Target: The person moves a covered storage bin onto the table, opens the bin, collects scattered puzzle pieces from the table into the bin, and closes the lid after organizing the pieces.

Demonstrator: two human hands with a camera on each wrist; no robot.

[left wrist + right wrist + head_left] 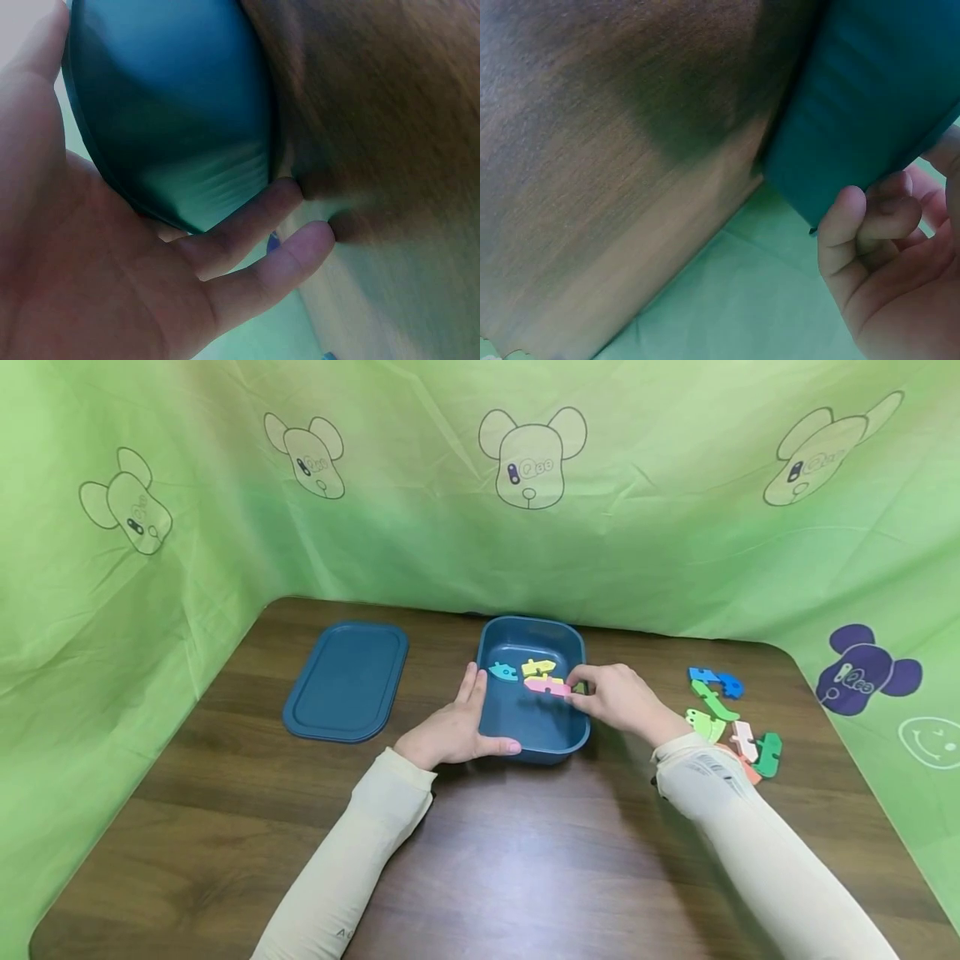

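Observation:
A dark blue rectangular box (536, 735) stands on the table with several puzzle pieces inside. My left hand (455, 728) rests against its left side and near corner, fingers stretched along the wall; in the left wrist view two straight fingers (255, 277) reach below the box. Over the box's right rim, my right hand (618, 695) pinches one end of a pink puzzle piece (546, 686). Beyond that piece lie a yellow piece (537, 667) and a light blue piece (503, 672). In the right wrist view, the box wall (855, 112) hides the pinched piece.
A flat blue lid (347, 681) lies left of the box. Right of it are loose puzzle pieces: blue (703, 674), light green (712, 700), pale pink (744, 740) and dark green (768, 753), some partly behind the right forearm. A green curtain (420, 527) borders the table.

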